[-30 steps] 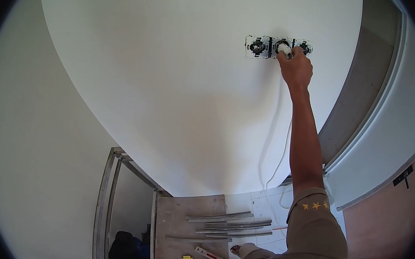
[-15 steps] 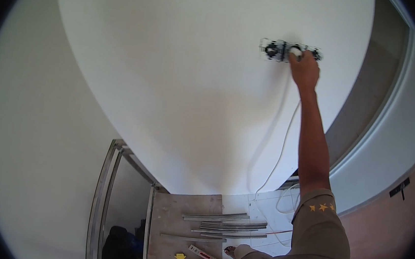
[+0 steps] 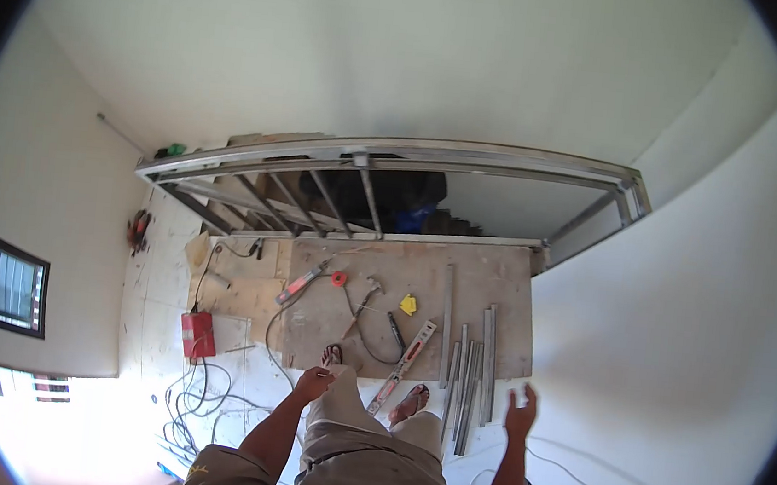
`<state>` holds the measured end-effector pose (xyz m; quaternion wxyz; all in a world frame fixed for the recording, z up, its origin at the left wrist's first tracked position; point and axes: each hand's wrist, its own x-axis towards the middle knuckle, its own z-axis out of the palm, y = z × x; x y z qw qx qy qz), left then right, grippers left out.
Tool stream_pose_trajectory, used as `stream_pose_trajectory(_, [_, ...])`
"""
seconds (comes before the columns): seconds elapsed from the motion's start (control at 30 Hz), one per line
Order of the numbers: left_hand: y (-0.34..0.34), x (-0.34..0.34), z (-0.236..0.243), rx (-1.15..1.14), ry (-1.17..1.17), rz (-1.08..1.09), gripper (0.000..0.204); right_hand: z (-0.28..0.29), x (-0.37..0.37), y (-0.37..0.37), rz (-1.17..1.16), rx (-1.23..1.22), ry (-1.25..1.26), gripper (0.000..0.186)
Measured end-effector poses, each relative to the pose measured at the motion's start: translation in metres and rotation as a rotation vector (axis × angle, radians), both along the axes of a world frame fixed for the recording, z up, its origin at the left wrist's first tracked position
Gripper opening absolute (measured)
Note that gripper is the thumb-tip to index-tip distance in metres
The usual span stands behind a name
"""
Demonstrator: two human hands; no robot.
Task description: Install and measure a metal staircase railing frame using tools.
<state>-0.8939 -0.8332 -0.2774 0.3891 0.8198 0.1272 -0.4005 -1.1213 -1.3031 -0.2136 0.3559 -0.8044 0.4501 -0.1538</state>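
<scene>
My left hand (image 3: 313,384) hangs beside my left thigh, its fingers loosely bent and nothing visible in them. Off to the right, my right hand (image 3: 521,413) is raised near the white wall with fingers apart, holding nothing. Between my hands, a spirit level (image 3: 404,364) lies slantwise by my feet. Several grey metal bars (image 3: 469,379) lie on the floor closest to my right hand. Farther forward on the brown board (image 3: 503,308) are a hammer (image 3: 367,301), a yellow arrow-shaped piece (image 3: 409,304), a black handle on a cable (image 3: 396,334) and a red ring-shaped item (image 3: 339,279).
A long metal frame (image 3: 380,236) with crossbars stands along the far wall, dark items inside it. At left sits a red box-shaped machine (image 3: 198,334) amid tangled cables (image 3: 194,410). A white cord (image 3: 608,483) runs along the right wall.
My view has swung left and down, away from the wall socket plate. My right hand, earlier gripping something white at that plate, has come off it and down. My left hand now shows.
</scene>
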Motion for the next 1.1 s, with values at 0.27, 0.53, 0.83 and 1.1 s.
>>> stream_pose_trajectory(0.27, [0.149, -0.021, -0.042, 0.090, 0.080, 0.315, 0.039, -0.033, 0.086, 0.164, 0.480, 0.694, 0.350, 0.050])
stream_pose_trajectory(0.53, [0.284, 0.152, -0.095, 0.094, 0.181, 0.218, 0.040, -0.097, 0.107, 0.191, -0.215, 0.609, 0.299, 0.027])
stream_pose_trajectory(0.83, [0.294, 0.306, -0.102, 0.074, -0.215, 0.217, 0.039, -0.122, 0.235, 0.304, 0.159, 0.715, 0.338, 0.044])
stream_pose_trajectory(1.1, [0.124, 0.347, -0.169, -0.356, -0.158, 0.186, 0.042, -0.337, 0.248, 0.305, 0.313, 0.769, 0.436, 0.038])
